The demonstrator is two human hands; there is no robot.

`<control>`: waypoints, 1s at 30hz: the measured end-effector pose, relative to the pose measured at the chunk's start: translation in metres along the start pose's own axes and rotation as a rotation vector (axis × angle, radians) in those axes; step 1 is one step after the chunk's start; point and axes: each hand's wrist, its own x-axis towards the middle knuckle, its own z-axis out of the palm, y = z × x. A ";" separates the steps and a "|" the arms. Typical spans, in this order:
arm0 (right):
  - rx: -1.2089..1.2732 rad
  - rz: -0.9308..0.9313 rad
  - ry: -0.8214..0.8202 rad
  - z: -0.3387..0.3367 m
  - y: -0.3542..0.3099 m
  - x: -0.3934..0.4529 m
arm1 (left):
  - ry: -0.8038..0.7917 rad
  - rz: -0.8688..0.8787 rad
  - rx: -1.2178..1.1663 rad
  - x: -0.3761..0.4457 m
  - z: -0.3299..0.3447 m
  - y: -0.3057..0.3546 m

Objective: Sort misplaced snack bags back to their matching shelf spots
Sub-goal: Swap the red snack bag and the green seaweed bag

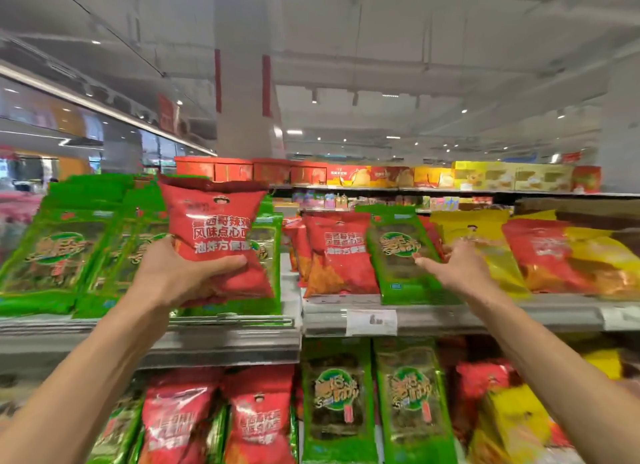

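Both arms reached forward; the left hand (pixel 173 273) gripped with curled fingers; the right hand (pixel 457 268) stretched out, fingers extended.

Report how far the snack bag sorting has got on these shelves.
Done: nothing clearly finished. In hand: the left hand grips a red bag held in front of the green bags; the right hand reaches to a green bag standing between the red stack and the yellow bags. Left: both bags need homes, a red bag lies among the yellow ones, and the lower shelf mixes colours.
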 end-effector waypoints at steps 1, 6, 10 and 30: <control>0.014 -0.001 -0.066 0.001 0.005 0.006 | -0.020 -0.015 -0.015 -0.005 0.015 -0.001; 0.161 0.054 -0.287 0.004 0.012 0.029 | -0.094 -0.078 -0.067 -0.022 0.073 0.001; 0.289 0.112 -0.372 0.001 0.010 0.043 | -0.144 -0.117 -0.083 -0.027 0.096 0.003; 0.509 0.038 0.004 -0.091 0.083 0.037 | -0.297 -0.046 -0.070 -0.025 0.263 0.018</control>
